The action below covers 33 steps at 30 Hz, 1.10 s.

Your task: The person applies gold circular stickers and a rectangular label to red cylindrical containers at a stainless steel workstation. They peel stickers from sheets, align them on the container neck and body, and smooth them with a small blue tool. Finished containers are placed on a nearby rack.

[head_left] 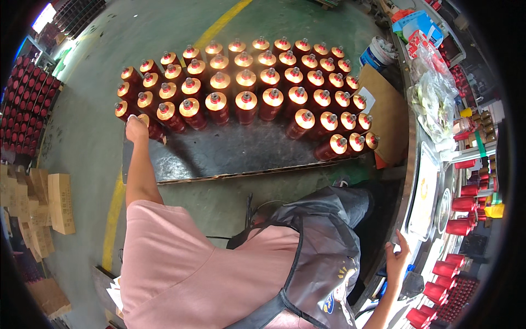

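Note:
Rows of dark red bottles (246,107) with gold shoulders and small clear-looking necks stand upright on a black table (219,153). At the table's left end my left hand (137,130) is closed at the top of a front-row bottle (155,130). The hand covers part of that bottle's gold top, and the fingertips are partly hidden. Off to the right, my right hand (397,256) is held beside the workbench edge, thumb and fingers apart, with nothing in it.
The cluttered workbench (405,203) on the right carries a white tray (424,192), plastic bags (433,98) and red cups (463,204). A cardboard sheet (386,118) leans by the table's right end; a white bucket (378,53) stands behind. Cardboard boxes (60,203) are stacked left.

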Tool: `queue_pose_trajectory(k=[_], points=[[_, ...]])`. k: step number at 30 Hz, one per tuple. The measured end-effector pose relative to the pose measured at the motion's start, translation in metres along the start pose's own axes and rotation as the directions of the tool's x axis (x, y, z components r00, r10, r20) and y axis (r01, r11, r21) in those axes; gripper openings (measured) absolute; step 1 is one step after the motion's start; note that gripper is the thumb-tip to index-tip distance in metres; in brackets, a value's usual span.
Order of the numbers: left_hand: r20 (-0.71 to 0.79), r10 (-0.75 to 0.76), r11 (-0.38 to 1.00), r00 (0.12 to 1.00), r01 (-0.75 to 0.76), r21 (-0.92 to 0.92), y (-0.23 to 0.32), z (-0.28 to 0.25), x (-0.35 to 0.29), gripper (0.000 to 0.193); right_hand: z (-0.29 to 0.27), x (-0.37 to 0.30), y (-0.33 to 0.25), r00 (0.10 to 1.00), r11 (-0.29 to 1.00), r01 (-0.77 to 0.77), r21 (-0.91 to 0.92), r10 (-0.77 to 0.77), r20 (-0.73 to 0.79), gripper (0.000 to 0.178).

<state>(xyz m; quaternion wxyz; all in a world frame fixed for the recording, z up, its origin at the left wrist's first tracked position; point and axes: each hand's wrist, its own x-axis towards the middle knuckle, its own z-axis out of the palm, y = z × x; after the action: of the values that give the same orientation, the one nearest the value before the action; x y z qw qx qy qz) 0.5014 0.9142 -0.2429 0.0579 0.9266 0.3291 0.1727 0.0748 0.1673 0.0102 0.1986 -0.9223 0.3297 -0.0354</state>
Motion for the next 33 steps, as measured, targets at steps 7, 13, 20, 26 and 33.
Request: queue_pose_trajectory(k=[7,13,20,26,33], points=[[0.087,0.015,0.999,0.996,-0.019,0.047,0.007,0.000,0.014,0.021,-0.001,-0.014,0.001,0.993,0.995,-0.096,-0.026,0.094,-0.070,0.049],[-0.035,-0.103,0.988,0.994,0.098,-0.118,0.003,-0.006,0.007,0.037,-0.009,-0.029,-0.004,0.981,0.999,0.031,-0.045,-0.039,-0.192,0.044],[-0.255,0.335,0.508,0.907,-0.401,-0.762,0.234,-0.016,-0.108,0.031,-0.019,-0.074,0.005,0.965,0.783,-0.030,0.622,0.185,-0.186,0.031],[-0.321,0.863,-0.350,0.389,0.004,-0.937,0.437,-0.165,-0.418,0.030,-0.006,-0.145,0.055,0.778,0.380,0.028,0.925,0.572,-0.259,0.030],[-0.531,0.787,-0.550,-0.314,0.032,-0.834,0.486,-0.311,-0.633,0.018,0.053,-0.221,0.117,0.620,-0.255,0.473,0.843,0.777,-0.112,0.036]])
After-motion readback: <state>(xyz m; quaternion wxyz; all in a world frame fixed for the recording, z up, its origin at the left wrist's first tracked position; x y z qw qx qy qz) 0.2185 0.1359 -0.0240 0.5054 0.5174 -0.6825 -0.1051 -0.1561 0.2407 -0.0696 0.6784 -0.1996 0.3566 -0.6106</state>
